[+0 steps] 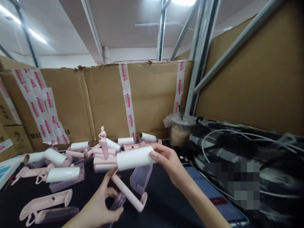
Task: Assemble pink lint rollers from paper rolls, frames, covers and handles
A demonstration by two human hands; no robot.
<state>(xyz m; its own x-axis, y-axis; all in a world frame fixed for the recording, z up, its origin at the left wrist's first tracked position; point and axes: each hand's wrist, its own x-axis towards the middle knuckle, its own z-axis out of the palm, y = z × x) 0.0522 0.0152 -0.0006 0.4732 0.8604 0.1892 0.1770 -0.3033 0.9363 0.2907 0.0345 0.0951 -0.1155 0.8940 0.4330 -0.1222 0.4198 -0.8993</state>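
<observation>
My right hand (166, 161) pinches the right end of a white lint roller refill (135, 158), held level above the black table. Below it, my left hand (106, 196) curls around a pink lint roller frame (129, 193) with a rounded end cap. A see-through purplish part (118, 202) lies between the left thumb and fingers; whether it joins the frame, I cannot tell. The left index fingertip is close under the refill's left end. Just behind the hands stands an open translucent purple case (142, 179).
Several lint rollers, such as one with a white roll (63, 174), lie at the left and back. A pink frame (47, 202) is at front left. A phone (213, 199), an iced drink cup (181, 129) and black plastic wrapping are on the right. Cardboard (106, 95) walls the back.
</observation>
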